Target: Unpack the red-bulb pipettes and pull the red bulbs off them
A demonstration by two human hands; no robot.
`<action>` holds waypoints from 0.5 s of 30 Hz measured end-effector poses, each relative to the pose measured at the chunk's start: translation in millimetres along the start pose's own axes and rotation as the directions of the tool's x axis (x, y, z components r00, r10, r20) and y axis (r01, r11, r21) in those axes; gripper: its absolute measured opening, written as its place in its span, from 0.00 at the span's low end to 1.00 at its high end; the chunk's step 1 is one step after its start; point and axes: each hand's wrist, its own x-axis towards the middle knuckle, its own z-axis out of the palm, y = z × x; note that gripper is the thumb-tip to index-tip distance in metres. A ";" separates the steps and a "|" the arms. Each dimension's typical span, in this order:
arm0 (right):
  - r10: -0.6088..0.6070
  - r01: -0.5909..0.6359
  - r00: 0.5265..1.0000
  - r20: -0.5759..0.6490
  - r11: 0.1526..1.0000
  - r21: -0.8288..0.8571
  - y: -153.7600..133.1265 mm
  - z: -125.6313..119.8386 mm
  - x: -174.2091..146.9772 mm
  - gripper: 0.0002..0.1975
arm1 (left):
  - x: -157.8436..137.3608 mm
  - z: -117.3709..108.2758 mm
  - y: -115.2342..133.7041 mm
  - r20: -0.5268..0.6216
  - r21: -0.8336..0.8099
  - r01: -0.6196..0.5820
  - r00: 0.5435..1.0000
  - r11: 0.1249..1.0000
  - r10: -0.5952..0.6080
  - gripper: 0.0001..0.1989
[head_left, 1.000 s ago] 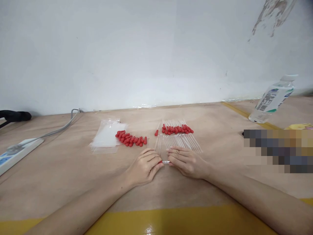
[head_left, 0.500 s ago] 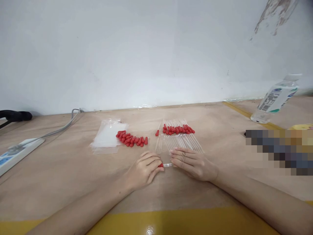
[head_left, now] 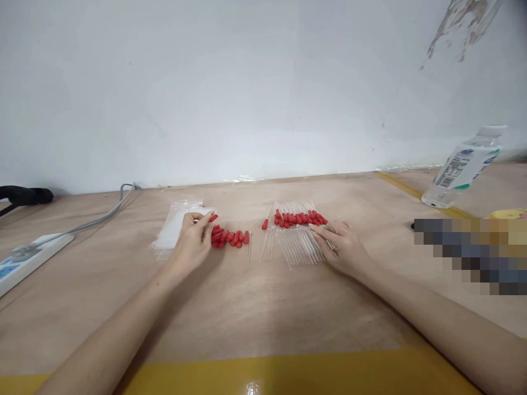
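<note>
My left hand (head_left: 192, 237) pinches a red rubber bulb (head_left: 213, 218) between thumb and fingertips, just above the left end of a row of loose red bulbs (head_left: 230, 237). My right hand (head_left: 342, 246) is closed on a thin clear tube (head_left: 305, 227), its tip pointing left. Beneath and beside that hand lies a row of clear tubes (head_left: 296, 247). Behind them are several droppers (head_left: 298, 218) with red bulbs fitted to clear tubes. A single dropper (head_left: 264, 224) lies just left of that group. My fingers partly cover the held bulb and tube.
Clear plastic bags (head_left: 171, 227) lie behind my left hand. A thin tube (head_left: 249, 249) lies right of the loose bulbs. A power strip (head_left: 35, 258) with a grey cable sits at far left. A bottle (head_left: 463, 170) stands at right, near a pixelated area.
My hands have moved apart from the front middle, where a bulb and clear tubing showed between them. The left went back left to the loose bulbs, the right back right to the tubes.
</note>
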 end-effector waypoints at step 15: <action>0.000 0.006 0.998 0.059 0.994 -0.109 -12.2 11.6 4.1 0.09 | 8.2 8.8 -27.5 0.223 -0.154 0.214 0.959 0.965 -0.177 0.16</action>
